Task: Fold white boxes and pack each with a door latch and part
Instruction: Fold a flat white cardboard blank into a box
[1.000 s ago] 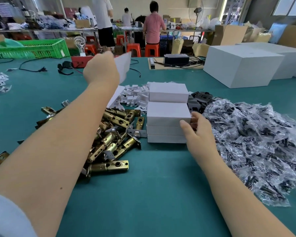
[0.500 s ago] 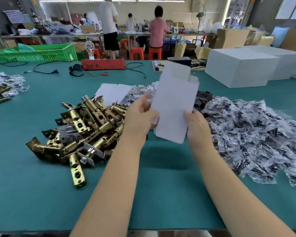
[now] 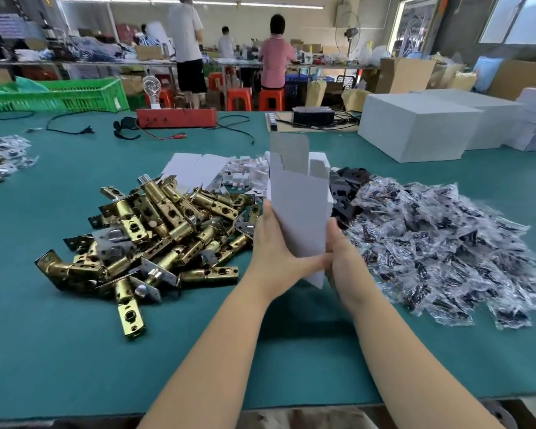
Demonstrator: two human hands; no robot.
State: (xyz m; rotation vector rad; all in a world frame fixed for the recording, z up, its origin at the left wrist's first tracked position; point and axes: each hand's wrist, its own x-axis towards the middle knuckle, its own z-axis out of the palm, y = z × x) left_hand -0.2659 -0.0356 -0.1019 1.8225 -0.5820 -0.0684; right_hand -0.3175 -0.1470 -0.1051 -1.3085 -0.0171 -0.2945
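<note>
Beside the brass latch pile (image 3: pixel 155 236), both the left hand (image 3: pixel 274 252) and right hand (image 3: pixel 345 258) now grasp the box blank (image 3: pixel 297 209), opened from flat into a sleeve; folding has begun.

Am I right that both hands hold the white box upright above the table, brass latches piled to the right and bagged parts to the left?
Not quite: the sides are swapped. In the head view the brass latches lie to the left and the bagged parts to the right. Both the left hand and right hand do hold the white box upright above the table.
</note>
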